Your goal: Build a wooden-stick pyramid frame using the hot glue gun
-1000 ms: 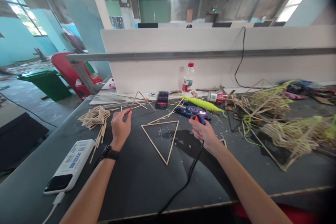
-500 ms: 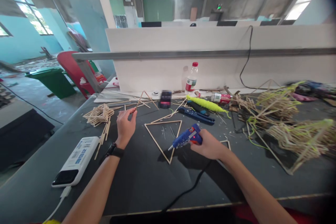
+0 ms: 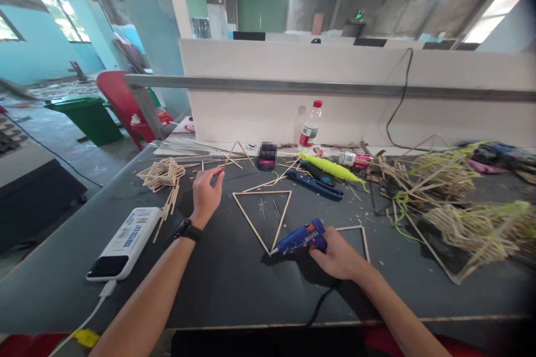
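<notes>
Glue gun (image 3: 300, 238), blue, sits gripped in the right hand (image 3: 337, 256), fingers closed round its handle, nozzle at the near corner of the stick triangle (image 3: 265, 213) mid-counter (image 3: 234, 290). Bare counter lies toward the near edge. The left hand (image 3: 206, 196) pinches a thin stick (image 3: 228, 159).

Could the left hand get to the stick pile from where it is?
Probably yes. The stick pile lies just to the side of the left hand on bare table, nothing between, though that hand already pinches a stick.
</notes>
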{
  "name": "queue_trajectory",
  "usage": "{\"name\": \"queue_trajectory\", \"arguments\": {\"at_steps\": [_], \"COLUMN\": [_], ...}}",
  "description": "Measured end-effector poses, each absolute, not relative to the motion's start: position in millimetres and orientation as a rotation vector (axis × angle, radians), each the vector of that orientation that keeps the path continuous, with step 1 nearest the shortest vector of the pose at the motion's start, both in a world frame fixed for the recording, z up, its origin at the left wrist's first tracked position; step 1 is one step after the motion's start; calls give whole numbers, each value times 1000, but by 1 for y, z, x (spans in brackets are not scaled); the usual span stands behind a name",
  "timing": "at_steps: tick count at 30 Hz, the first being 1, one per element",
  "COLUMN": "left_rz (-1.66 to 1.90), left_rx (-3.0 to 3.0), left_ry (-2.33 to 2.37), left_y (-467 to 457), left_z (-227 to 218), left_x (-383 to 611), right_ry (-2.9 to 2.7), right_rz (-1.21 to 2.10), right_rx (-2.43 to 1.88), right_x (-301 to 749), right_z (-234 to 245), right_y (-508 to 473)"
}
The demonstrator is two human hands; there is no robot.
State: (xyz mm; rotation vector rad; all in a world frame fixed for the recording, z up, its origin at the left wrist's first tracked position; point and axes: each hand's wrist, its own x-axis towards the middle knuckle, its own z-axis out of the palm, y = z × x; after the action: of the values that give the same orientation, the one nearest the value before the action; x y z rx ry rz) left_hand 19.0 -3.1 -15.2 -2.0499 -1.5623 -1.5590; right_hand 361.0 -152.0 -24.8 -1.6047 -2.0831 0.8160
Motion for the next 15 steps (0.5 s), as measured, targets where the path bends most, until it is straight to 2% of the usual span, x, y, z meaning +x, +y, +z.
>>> {"name": "queue_trajectory", "arguments": {"at_steps": [15], "left_rz": [-1405], "left_rx": [-2025], "left_ry": [-1515], "left_y": [-19], "left_z": [-14], "left_x": [43], "right_ry": [-2061], "right_rz": [762], "right_rx": [-1652], "right_x": [364], "right_z": [-24], "right_y": [-152]}}
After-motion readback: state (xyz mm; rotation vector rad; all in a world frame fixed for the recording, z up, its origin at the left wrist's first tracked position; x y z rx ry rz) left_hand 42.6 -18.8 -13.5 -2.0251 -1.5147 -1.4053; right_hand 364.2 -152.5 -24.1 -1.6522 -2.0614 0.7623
